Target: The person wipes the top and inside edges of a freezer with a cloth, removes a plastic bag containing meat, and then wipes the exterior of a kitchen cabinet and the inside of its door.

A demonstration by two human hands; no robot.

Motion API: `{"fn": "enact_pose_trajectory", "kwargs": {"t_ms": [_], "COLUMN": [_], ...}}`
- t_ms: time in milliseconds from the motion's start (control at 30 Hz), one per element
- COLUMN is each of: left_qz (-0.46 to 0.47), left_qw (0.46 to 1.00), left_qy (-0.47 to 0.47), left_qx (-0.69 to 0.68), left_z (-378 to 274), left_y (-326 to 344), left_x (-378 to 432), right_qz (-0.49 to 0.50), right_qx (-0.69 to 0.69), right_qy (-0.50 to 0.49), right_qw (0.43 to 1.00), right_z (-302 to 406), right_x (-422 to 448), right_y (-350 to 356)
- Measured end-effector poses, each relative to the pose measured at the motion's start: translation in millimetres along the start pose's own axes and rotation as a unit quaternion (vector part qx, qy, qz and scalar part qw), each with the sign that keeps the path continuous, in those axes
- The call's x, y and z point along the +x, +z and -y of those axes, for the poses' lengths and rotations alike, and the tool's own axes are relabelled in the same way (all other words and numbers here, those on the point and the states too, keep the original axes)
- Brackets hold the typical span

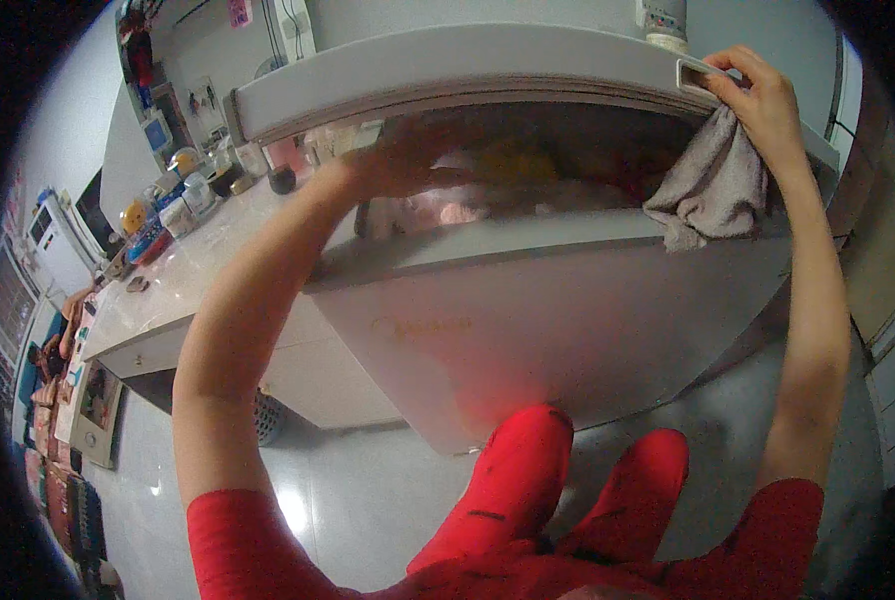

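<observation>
Before me is a chest freezer (552, 315) with its white lid (462, 64) raised partway. At the lid's handle recess, top right, my right hand (755, 94) grips the edge and a grey cloth (717, 187), which hangs down over the freezer's rim. My left hand (410, 161) reaches under the lid into the dark opening, blurred and in shadow; whether its fingers hold anything cannot be made out. Near it inside lie pinkish wrapped packages (459, 210) and something yellowish, both indistinct.
A pale countertop (215, 240) to the left bears jars, bottles and a blue-and-red container (147, 244). A perforated basket (269, 420) stands on the floor below. A printed container (665, 22) stands behind the lid's right end. Another person's arm (72, 322) shows at the far left.
</observation>
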State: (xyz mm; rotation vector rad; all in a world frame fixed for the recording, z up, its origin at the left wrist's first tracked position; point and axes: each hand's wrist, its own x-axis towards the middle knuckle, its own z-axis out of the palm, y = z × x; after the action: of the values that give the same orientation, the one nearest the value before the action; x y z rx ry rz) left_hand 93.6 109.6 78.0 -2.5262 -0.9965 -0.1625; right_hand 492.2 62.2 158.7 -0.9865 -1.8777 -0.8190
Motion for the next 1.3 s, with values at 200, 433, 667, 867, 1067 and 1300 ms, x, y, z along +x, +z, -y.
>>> {"fn": "enact_pose_trajectory", "kwargs": {"t_ms": [200,433,667,867,1067,1300], "left_qz": [-0.018,-0.376,-0.343,-0.277,-0.229,-0.425], "left_qw": [0.951,0.896,0.884,0.935,0.959,0.887], "left_qy": [-0.138,-0.084,-0.119,-0.132,-0.147,-0.177], "left_qx": [-0.275,0.221,0.294,0.180,0.075,-0.039], "left_z": [-77.6,-65.2,-46.2,-85.1,-103.3,-74.7], "left_y": [-101.0,-101.2,-93.4,-48.2,-39.9,-22.6], "left_x": [-67.5,-97.6,-95.1,-122.3,-130.1,-139.8], "right_qz": [0.011,0.062,0.108,0.053,0.017,-0.170], "right_qx": [0.005,-0.010,0.004,0.051,0.128,0.246], "right_qy": [0.024,-0.017,0.003,0.163,0.226,0.359], "right_qw": [1.000,0.998,0.994,0.984,0.966,0.884], "right_z": [-0.6,-2.8,6.7,17.4,-14.4,-42.4], "right_x": [0.5,1.6,9.9,-14.9,-69.6,-132.0], "right_y": [-3.8,-9.6,-25.7,-160.7,-209.0,-179.9]}}
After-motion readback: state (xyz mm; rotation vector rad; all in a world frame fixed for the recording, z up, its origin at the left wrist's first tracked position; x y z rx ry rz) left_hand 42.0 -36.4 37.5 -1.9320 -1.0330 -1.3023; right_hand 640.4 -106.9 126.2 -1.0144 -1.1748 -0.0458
